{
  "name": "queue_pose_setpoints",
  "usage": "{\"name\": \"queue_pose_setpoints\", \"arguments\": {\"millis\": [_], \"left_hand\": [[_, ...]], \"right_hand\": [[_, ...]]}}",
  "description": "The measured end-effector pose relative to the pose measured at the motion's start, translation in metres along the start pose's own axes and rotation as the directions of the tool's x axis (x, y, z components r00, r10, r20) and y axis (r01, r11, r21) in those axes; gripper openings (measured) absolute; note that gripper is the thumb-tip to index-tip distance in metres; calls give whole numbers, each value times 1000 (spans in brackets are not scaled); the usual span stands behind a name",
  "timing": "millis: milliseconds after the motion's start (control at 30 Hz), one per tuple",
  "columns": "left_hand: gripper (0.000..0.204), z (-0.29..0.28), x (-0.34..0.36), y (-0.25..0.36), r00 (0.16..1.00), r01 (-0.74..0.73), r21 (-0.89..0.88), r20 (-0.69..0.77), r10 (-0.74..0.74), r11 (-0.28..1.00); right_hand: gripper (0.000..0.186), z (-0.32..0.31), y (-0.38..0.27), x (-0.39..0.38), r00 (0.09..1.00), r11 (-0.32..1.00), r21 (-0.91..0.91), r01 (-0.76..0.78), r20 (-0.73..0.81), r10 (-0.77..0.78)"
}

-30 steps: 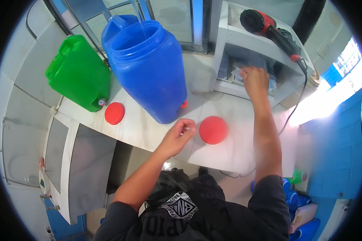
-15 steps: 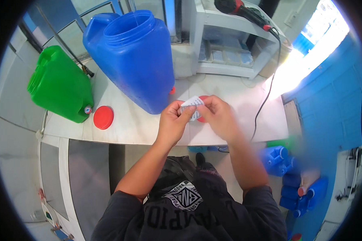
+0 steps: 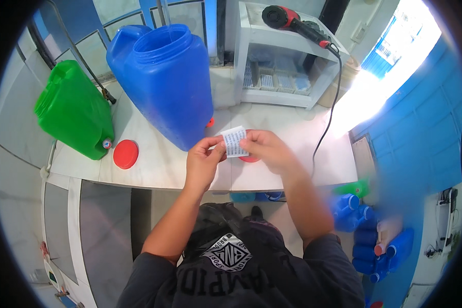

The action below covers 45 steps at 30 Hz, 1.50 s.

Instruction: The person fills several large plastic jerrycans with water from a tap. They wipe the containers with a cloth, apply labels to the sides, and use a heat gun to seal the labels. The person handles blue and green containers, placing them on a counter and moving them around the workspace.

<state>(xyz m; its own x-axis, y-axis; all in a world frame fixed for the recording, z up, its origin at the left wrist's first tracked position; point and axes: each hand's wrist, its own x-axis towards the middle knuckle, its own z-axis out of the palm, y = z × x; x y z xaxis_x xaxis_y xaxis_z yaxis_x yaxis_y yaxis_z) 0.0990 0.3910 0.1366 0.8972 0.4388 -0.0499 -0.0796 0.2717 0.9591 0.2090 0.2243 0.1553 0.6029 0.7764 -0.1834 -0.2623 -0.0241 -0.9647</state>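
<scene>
Between my hands is a small white printed paper slip (image 3: 234, 142) with rows of dark print, raised over the counter. My left hand (image 3: 204, 160) pinches its left edge between thumb and fingers. On the opposite edge, my right hand (image 3: 268, 149) has its thumb on the face of the slip and its fingers behind. Partly hidden beneath the hands is a red cap (image 3: 249, 159) on the counter. Just beyond them a big blue water jug (image 3: 167, 87) stands with its wide mouth uncovered, a thin clear stream or tube entering it from above.
A green jug (image 3: 79, 110) and another red cap (image 3: 126, 154) are on the white counter (image 3: 287, 172) to the left. At the back right, a white shelf (image 3: 282, 100) carries a black-and-red heat gun (image 3: 295, 26), its cord trailing down the counter. Several blue jugs (image 3: 367, 238) stand low at right.
The slip was curled and folded between my fingers; now it is spread flatter, its printed face showing. My hands sit slightly lower in view, and the whole view has shifted a little.
</scene>
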Motion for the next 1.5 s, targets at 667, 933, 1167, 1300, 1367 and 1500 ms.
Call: {"name": "queue_pose_setpoints", "arguments": {"millis": [667, 933, 1167, 1300, 1367, 1500], "left_hand": [[20, 52, -13, -38, 930, -266, 19, -260, 261, 964], [27, 59, -5, -18, 909, 290, -226, -238, -341, 930], [26, 25, 31, -71, 749, 25, -248, -637, -182, 969], [30, 22, 80, -119, 681, -9, -180, -722, -126, 984], [31, 32, 94, -125, 604, -50, -155, -792, -94, 987], [33, 60, 115, -124, 422, -131, -152, -903, -84, 980]], "right_hand": [[24, -55, -2, 26, 947, 955, 187, -229, 272, 173], [38, -59, -9, 29, 965, 825, -521, 218, 239, -103], [47, -91, -202, 48, 461, -126, -977, 172, 193, -866], [67, -165, -280, 95, 790, -35, -972, -231, -166, -591], [71, -178, -285, 111, 908, -37, -979, -200, -171, -383], [70, -196, -282, 126, 919, -48, -990, -133, -105, -380]]}}
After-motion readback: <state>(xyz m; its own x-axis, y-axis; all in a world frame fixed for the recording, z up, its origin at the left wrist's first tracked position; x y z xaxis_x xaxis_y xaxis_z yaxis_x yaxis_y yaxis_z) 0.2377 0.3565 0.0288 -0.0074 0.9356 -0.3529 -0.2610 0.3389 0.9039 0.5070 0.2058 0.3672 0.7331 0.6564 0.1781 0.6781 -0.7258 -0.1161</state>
